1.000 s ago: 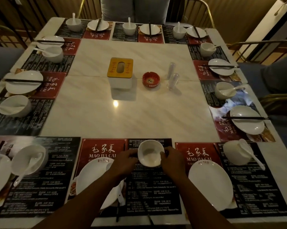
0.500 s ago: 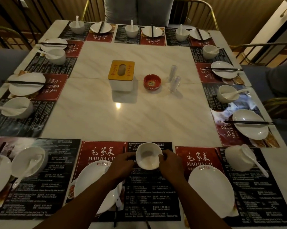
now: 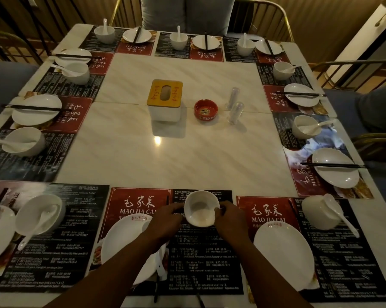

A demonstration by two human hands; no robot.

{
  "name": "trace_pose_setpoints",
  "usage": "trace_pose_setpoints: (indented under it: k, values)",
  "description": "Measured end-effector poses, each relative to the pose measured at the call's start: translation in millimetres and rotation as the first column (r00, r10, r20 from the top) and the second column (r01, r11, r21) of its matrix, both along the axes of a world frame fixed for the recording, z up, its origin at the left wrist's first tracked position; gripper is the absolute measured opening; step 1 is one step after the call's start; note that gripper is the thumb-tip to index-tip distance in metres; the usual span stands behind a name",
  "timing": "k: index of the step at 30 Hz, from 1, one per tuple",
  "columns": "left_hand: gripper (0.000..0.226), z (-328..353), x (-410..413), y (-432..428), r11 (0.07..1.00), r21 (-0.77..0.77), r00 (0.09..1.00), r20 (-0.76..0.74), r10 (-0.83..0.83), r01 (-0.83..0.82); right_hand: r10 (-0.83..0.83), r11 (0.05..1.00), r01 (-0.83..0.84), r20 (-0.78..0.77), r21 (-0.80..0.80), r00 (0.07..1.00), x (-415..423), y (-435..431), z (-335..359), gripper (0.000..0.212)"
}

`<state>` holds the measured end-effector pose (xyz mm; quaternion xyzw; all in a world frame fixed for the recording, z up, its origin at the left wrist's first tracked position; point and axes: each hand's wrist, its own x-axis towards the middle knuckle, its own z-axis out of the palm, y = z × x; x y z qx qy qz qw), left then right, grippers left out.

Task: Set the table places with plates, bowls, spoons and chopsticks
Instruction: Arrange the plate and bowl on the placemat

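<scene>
- Bowl at the near middle placemat, between left hand and right hand.
- Left plate and right plate flank it.
- Tissue box mid-desk, ashtray just right of it.

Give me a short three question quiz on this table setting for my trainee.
1. True or false: the left hand and the right hand both hold the bowl at the near middle place.
2. What sits next to the tissue box in the middle of the table? A: red ashtray. B: teapot. C: candle.
3. Fill in: unlike the near left bowl, the held bowl has no ___ in it.
Key: 1 true; 2 A; 3 spoon.
</scene>
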<state>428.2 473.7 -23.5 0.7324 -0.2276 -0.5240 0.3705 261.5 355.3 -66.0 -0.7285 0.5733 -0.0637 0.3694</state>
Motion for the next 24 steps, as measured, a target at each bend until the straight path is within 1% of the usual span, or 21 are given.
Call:
trace_pose_setpoints:
  k: [3,4,6,8,10,11,13,15,17,20,24]
  values:
    - [0.042,0,1,1,1.0,0.002,1.0,-0.012,-0.016,0.017,-0.015,1.0,0.014,-0.01,-0.02,1.0,0,2,1,0.025]
    - [0.04,-1,2,2,1.0,-0.004,1.0,-0.013,-0.023,0.023,-0.018,0.998,0.017,-0.03,-0.058,0.999,0,3,2,0.025]
    - [0.039,4,6,7,1.0,-0.012,1.0,0.012,-0.026,0.026,-0.009,0.98,-0.001,-0.051,-0.197,0.999,1,7,9,0.022]
    - [0.039,6,16,15,1.0,-0.021,0.997,0.072,-0.02,0.021,0.04,0.951,-0.024,0.047,-0.307,0.998,5,18,21,0.013]
    - [0.04,5,31,26,1.0,-0.019,0.987,0.157,-0.017,0.021,0.119,0.95,-0.063,0.168,-0.306,0.979,16,36,33,0.008]
    - [0.041,3,40,33,1.0,-0.014,0.978,0.206,-0.013,0.016,0.168,0.952,-0.111,0.182,-0.286,0.969,22,47,36,0.006]
    - [0.041,-1,59,47,0.999,0.012,0.958,0.286,0.026,-0.03,0.277,0.948,-0.245,0.144,-0.204,0.95,37,73,35,0.005]
    - [0.04,-4,74,62,0.997,0.033,0.938,0.341,0.056,-0.072,0.369,0.929,-0.364,0.085,-0.073,0.925,52,100,29,0.01]
    - [0.04,-5,86,76,0.995,0.039,0.927,0.367,0.076,-0.097,0.436,0.9,-0.436,-0.034,-0.011,0.899,64,123,22,0.021]
    - [0.04,-7,99,94,0.993,0.045,0.914,0.396,0.084,-0.11,0.455,0.887,-0.462,-0.171,0.0,0.874,75,147,12,0.032]
    - [0.038,-12,110,109,0.994,0.049,0.915,0.397,0.072,-0.1,0.448,0.884,-0.468,-0.261,-0.013,0.855,83,162,0,0.034]
